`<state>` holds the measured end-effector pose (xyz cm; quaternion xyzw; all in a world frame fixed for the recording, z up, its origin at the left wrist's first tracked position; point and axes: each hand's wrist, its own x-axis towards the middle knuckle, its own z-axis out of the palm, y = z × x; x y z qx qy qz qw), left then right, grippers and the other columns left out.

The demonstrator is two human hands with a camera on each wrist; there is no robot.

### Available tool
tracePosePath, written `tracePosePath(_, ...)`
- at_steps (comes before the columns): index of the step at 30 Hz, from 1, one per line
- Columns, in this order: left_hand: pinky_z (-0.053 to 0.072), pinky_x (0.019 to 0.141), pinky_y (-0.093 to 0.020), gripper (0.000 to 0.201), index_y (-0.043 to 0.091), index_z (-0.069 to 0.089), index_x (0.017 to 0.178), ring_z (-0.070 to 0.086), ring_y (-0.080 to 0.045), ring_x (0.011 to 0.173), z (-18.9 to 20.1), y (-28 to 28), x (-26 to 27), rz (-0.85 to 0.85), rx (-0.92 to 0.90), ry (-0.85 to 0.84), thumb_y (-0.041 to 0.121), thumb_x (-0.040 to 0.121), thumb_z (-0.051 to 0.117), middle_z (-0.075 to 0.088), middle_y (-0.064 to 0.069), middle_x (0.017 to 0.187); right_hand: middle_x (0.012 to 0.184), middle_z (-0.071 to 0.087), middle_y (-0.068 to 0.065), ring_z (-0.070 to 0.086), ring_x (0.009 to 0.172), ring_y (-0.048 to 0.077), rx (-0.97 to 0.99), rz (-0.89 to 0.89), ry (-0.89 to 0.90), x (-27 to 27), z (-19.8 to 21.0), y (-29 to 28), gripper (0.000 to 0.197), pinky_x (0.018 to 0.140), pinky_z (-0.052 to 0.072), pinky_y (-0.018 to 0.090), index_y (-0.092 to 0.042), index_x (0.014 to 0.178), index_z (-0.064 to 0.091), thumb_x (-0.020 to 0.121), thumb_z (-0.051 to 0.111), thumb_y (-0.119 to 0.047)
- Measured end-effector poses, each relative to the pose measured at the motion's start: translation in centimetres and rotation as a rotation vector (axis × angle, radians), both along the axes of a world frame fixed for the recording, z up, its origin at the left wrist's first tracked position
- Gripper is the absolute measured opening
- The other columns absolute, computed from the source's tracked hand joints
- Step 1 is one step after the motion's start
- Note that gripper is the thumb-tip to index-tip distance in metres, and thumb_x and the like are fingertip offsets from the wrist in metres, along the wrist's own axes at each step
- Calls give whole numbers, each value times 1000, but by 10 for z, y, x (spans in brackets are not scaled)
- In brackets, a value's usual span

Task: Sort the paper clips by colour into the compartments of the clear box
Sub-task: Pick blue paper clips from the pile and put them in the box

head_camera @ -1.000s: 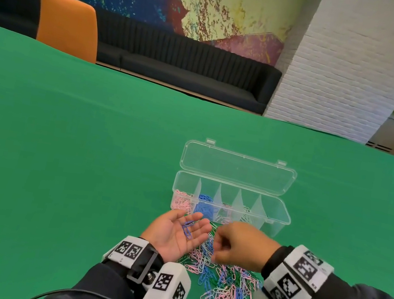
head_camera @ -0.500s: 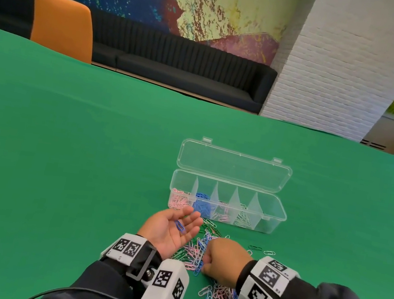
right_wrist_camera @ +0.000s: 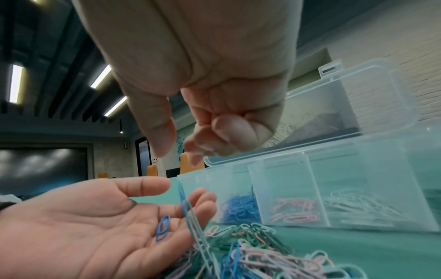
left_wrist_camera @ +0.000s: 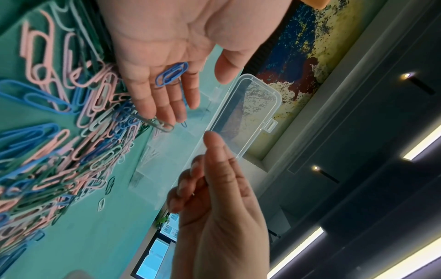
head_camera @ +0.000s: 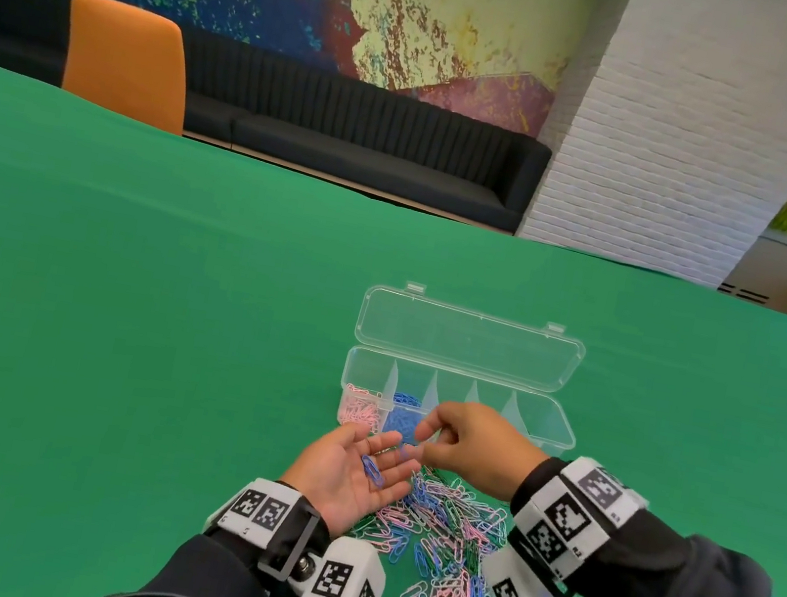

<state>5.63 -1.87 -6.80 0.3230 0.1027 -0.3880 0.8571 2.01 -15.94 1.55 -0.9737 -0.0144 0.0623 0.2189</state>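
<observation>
My left hand (head_camera: 379,449) lies palm up, fingers straight, just in front of the clear box (head_camera: 460,398). A blue paper clip (head_camera: 372,470) rests on the palm (left_wrist_camera: 171,74). A second blue clip (right_wrist_camera: 183,202) stands blurred at the left fingertips. Just above them hovers my right hand (head_camera: 425,439); its fingers (right_wrist_camera: 229,132) are curled, the thumb is straight, and I see nothing between them. The mixed pile of pink, blue, green and white clips (head_camera: 446,531) lies under and behind both hands.
The box's lid (head_camera: 471,337) lies open behind it. From the left, its compartments hold pink clips (head_camera: 360,405), blue clips (right_wrist_camera: 241,207), pink clips (right_wrist_camera: 296,212) and white clips (right_wrist_camera: 358,207). Green tabletop (head_camera: 115,330) stretches left and beyond.
My right hand went down to the pile, then rose to just above my left fingertips. A second blue clip now shows at those fingertips. The left hand stayed palm up.
</observation>
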Motion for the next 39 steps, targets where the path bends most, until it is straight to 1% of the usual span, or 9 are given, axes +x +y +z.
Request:
tracePosePath(4, 57, 63, -39, 35, -4, 57, 93, 67, -33, 74, -3, 1, 4, 33, -102, 58, 22, 98, 34, 65, -23, 86, 67, 44, -14, 45, 66, 8, -152, 107, 51, -13, -11, 2, 9, 57, 34, 16, -24, 86, 56, 83, 61, -17)
tracePosePath(9, 57, 52, -36, 36, -5, 56, 89, 69, -31, 60, -2, 4, 6, 103, -155, 72, 20, 98, 32, 66, -22, 75, 77, 44, -9, 43, 78, 14, -356, 330, 177, -26, -36, 9, 20, 65, 32, 24, -20, 101, 59, 81, 64, -18)
tracePosePath(11, 57, 52, -34, 37, -4, 56, 88, 69, -30, 60, -1, 7, 8, 126, -153, 59, 22, 99, 31, 66, -21, 74, 77, 46, -6, 44, 79, 16, -378, 354, 170, -24, -42, 9, 8, 68, 32, 24, -21, 82, 55, 82, 62, -17)
tracePosePath(14, 57, 52, -33, 36, -2, 56, 89, 69, -29, 60, -1, 9, 9, 136, -145, 44, 22, 99, 31, 67, -20, 73, 65, 42, -10, 47, 76, 16, -413, 336, 224, -19, -45, 6, 32, 66, 34, 24, -25, 63, 39, 85, 60, -17)
tracePosePath(21, 57, 54, -32, 38, -2, 57, 90, 69, -28, 62, -2, 6, 6, 94, -104, -6, 23, 99, 31, 67, -20, 76, 62, 47, -15, 42, 58, -3, -281, 255, 150, -9, -22, -2, 30, 58, 35, 14, -27, 63, 43, 84, 59, -14)
tracePosePath(28, 57, 55, -35, 38, -1, 58, 89, 69, -29, 62, -2, 5, 5, 51, -81, 2, 25, 99, 31, 67, -20, 77, 63, 47, -13, 42, 57, 0, -130, 172, 91, -2, -2, -2, 30, 56, 35, 15, -28, 64, 45, 84, 62, -14)
tracePosePath(32, 57, 55, -41, 39, -4, 57, 91, 69, -33, 62, 1, 3, 1, -10, -136, 27, 25, 99, 32, 66, -24, 79, 72, 55, -7, 49, 63, 8, 28, 83, -8, -2, 2, 2, 13, 62, 40, 19, -24, 79, 53, 87, 59, -16)
tracePosePath(34, 58, 54, -42, 39, -6, 56, 92, 69, -35, 63, 2, 4, 2, 12, -179, 43, 24, 99, 32, 66, -26, 80, 81, 58, -1, 50, 72, 13, -132, 104, 53, -7, -1, 2, 3, 67, 41, 23, -18, 85, 57, 87, 58, -20)
tracePosePath(39, 58, 54, -37, 41, -6, 57, 90, 69, -33, 65, -2, 7, 6, 70, -185, 33, 23, 100, 29, 67, -24, 79, 93, 66, 7, 52, 79, 17, -466, 170, 308, -32, -32, 12, 21, 73, 45, 27, -14, 85, 61, 83, 65, -34)
